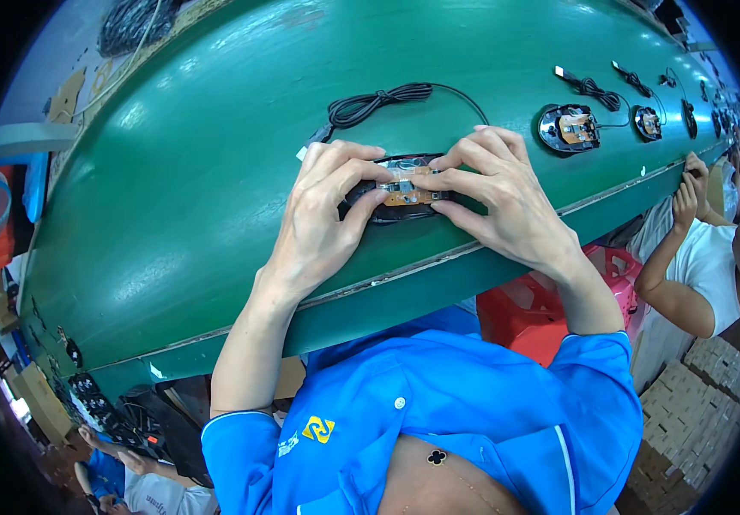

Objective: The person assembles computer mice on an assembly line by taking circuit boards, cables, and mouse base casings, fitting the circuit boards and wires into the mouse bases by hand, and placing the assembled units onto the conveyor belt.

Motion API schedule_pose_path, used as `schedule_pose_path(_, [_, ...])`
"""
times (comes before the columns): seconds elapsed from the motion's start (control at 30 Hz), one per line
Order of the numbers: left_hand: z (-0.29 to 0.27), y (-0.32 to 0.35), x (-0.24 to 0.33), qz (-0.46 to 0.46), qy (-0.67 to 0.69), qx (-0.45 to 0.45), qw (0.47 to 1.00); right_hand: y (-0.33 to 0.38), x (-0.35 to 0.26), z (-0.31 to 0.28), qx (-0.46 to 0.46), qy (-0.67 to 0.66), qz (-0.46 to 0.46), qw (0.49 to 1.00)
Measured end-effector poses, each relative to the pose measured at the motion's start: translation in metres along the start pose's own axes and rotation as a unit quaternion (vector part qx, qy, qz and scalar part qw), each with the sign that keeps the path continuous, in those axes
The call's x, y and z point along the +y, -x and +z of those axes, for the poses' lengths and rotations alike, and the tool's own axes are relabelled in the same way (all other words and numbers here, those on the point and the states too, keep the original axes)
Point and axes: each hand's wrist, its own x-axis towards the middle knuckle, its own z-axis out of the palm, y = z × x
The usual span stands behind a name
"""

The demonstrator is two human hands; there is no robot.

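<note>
An open computer mouse [394,218] lies on the green table in front of me, its black base showing and its upper cover off. Inside it sits an orange-brown circuit board [406,198]. My left hand [320,196] grips the left end, fingertips and thumb closed on the board's edge. From the other side, my right hand [500,190] curls its fingers and thumb onto the right end. The fingers hide both ends of the mouse. Its black cable [378,105] lies bundled behind my hands, with a pale plug beside my left fingers.
Along the green table [190,189] to the right stands another open mouse [569,129], with several more beyond it. A co-worker's hands [689,190] rest near the table edge there. A red plastic stool [520,313] stands below the front edge. Black parts [91,399] are at the lower left.
</note>
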Motion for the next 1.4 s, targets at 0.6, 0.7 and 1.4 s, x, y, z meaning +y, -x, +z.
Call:
schedule_pose_path(0.6, [-0.024, 0.059, 0.004, -0.097, -0.007, 0.072, 0.993, -0.038, -0.022, 0.02, -0.094, -0.093, -0.101, 0.986])
schedule_pose_path(0.7, [-0.023, 0.059, 0.004, -0.094, -0.017, 0.07, 0.993, -0.037, -0.021, 0.019, -0.1, -0.1, -0.086, 0.986])
schedule_pose_path(1.4, [-0.01, 0.049, 0.012, -0.123, -0.041, 0.078, 0.988, -0.034, -0.024, 0.013, -0.038, 0.055, -0.122, 0.99])
